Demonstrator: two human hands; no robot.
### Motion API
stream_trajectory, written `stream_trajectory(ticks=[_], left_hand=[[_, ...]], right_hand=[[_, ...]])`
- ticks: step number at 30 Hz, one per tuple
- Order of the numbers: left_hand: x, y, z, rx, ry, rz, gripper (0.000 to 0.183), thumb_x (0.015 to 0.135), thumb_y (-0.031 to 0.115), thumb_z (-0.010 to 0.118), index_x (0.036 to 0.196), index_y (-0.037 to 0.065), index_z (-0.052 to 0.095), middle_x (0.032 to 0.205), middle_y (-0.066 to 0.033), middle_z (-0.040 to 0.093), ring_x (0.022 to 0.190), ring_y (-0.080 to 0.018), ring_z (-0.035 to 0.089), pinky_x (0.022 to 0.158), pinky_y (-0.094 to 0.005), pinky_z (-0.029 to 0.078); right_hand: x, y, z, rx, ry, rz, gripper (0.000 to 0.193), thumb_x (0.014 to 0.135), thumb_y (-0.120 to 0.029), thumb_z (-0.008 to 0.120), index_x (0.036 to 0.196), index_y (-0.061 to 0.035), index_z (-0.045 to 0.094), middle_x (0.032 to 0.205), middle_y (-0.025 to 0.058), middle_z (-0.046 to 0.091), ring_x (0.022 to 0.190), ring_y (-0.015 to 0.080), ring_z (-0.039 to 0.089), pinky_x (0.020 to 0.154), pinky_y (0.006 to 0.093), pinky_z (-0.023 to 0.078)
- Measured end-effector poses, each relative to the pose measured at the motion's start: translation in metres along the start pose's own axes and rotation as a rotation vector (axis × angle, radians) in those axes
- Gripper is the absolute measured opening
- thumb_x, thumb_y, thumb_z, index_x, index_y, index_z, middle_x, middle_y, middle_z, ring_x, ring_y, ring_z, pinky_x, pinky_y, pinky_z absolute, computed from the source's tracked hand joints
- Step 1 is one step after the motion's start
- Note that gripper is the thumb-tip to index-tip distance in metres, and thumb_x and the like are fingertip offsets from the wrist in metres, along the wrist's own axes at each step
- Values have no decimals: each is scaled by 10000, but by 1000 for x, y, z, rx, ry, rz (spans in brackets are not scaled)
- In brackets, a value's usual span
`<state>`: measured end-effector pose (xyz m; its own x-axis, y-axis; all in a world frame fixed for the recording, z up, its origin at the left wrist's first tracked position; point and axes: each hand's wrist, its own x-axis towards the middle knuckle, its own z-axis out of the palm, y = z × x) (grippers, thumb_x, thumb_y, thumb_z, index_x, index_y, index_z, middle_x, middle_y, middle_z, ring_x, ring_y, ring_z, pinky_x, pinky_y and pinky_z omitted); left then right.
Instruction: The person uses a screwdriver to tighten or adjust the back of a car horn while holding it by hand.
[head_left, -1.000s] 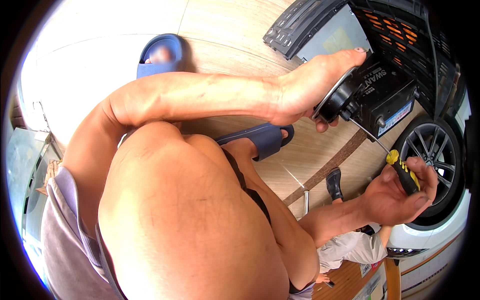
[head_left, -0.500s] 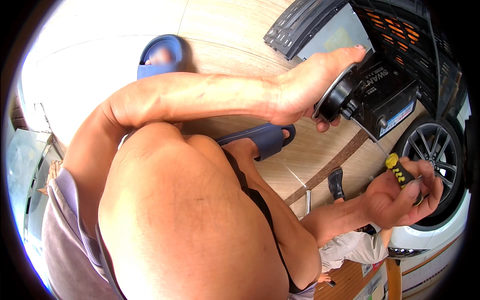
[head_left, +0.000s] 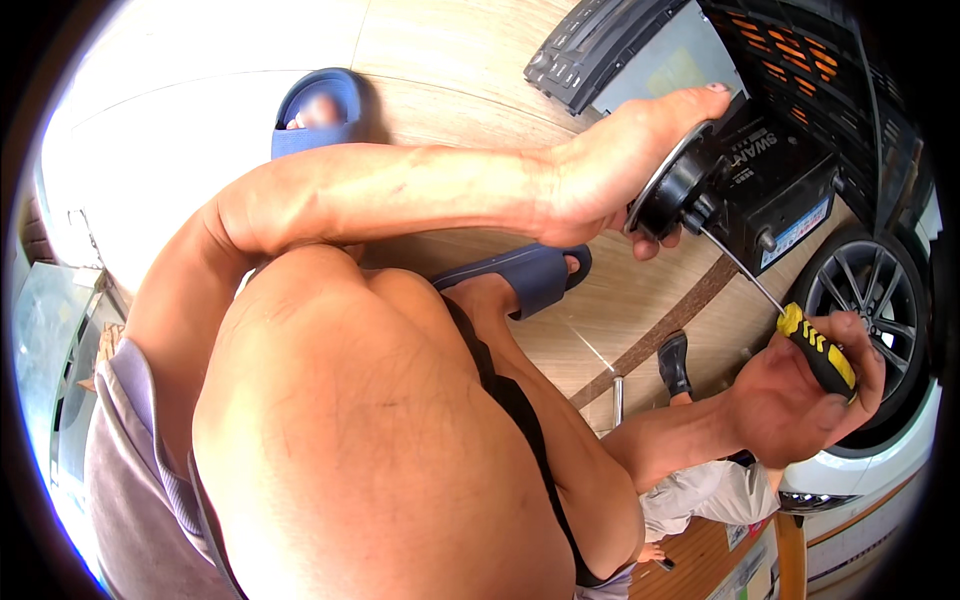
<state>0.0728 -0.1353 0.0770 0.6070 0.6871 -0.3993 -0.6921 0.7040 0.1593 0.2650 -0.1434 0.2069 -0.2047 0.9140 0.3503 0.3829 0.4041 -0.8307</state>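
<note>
My left hand (head_left: 610, 165) is closed around a black round part (head_left: 668, 198) with a thin metal rim, its thumb stretched along the top and fingertips showing below. Stubby black projections on the part point right. From there a thin metal shaft runs down to the yellow-and-black handle of a screwdriver (head_left: 818, 350). The handle lies against the fingers of my right hand (head_left: 790, 400), which are curled loosely about it with the thumb below. The shaft's tip meets the projections; the exact contact is too small to make out.
Behind the part stands a black car battery (head_left: 768, 190), beside a car stereo unit (head_left: 585, 55) and a black crate (head_left: 790, 50). A white car's wheel (head_left: 868, 310) is at right. Another person's legs (head_left: 710, 500) show at lower right. Blue slippers (head_left: 545, 282) are on my feet.
My right hand's fingers have loosened and shifted along the screwdriver, which has turned so more of its handle's yellow pattern shows. The left hand holds almost still.
</note>
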Motion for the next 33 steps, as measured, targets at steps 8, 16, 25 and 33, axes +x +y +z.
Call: stream_trajectory(ticks=[8, 16, 25, 33], left_hand=[[3, -2, 1, 11, -13, -6, 636, 952, 651, 489, 930, 30, 624, 675, -111, 649, 516, -201, 629, 366, -295, 453], [0, -1, 2, -1, -1, -20, 640, 942, 663, 499, 886, 40, 632, 672, -114, 649, 520, -206, 630, 374, -292, 452], [-2, -2, 4, 26, 25, -8, 647, 943, 668, 491, 884, 38, 627, 673, -108, 645, 526, -200, 630, 369, -287, 434], [-2, 2, 2, 45, 36, 46, 622, 955, 650, 488, 955, 41, 618, 686, -103, 649, 533, -200, 634, 371, -289, 445]], right_hand=[[1, 7, 0, -48, 116, -17, 476, 922, -193, 570, 1297, 80, 462, 1048, 303, 619, 719, 294, 614, 490, 341, 493], [-2, 7, 1, -56, 138, -19, 463, 882, -119, 538, 1283, 105, 481, 958, 247, 620, 780, 276, 585, 628, 382, 533], [-4, 10, -12, 56, 44, -19, 478, 842, -108, 513, 1264, 112, 488, 939, 275, 590, 789, 308, 570, 666, 425, 526], [2, 7, -11, 30, -138, -79, 479, 847, -143, 494, 1263, 94, 484, 993, 305, 587, 786, 309, 587, 606, 404, 530]])
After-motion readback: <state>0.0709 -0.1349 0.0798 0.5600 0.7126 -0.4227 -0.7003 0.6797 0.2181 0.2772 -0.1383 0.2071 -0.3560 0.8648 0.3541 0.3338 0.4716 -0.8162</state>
